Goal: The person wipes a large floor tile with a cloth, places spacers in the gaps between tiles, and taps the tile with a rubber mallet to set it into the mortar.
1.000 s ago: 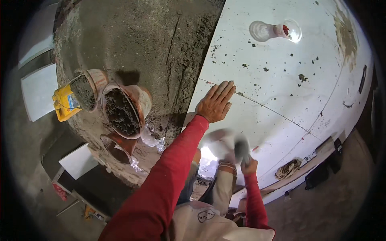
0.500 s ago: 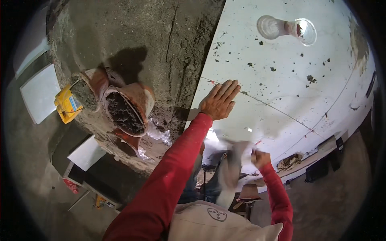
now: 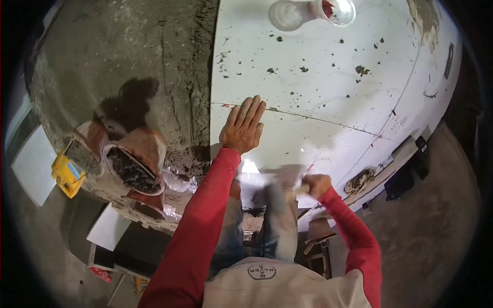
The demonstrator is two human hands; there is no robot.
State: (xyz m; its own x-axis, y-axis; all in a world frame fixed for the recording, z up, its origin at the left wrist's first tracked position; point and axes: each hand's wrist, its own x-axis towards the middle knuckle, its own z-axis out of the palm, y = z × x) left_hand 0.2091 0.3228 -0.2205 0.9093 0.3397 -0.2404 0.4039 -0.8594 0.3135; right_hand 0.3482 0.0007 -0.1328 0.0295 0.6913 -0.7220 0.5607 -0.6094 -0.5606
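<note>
My left hand (image 3: 242, 125) lies flat on the large white tile (image 3: 287, 138), fingers close together and stretched out over a thin joint line. My right hand (image 3: 318, 186) is closed around the short wooden handle of a mallet-like tool (image 3: 290, 176). Its pale, broad head is smeared by motion, so its exact kind is unclear. That tool is low over the tile's near edge, just in front of my knees. Dark mortar crumbs (image 3: 362, 70) are scattered over the white tiles. Farther off on them stands a clear plastic cup (image 3: 336, 10) with small red pieces inside.
Left of the tile edge lies rough grey mortar (image 3: 179, 66). Buckets (image 3: 134, 167) of dark mortar stand on it, with a yellow packet (image 3: 68, 174) beside them. A coil of rope (image 3: 359, 180) sits along the right edge. A reddish-brown container (image 3: 319, 229) stands below the near edge.
The view has shifted, moving the tiles and buckets left in the picture. My left hand stays flat on the tile. My right hand still grips the tool, whose blurred head has swung to another angle.
</note>
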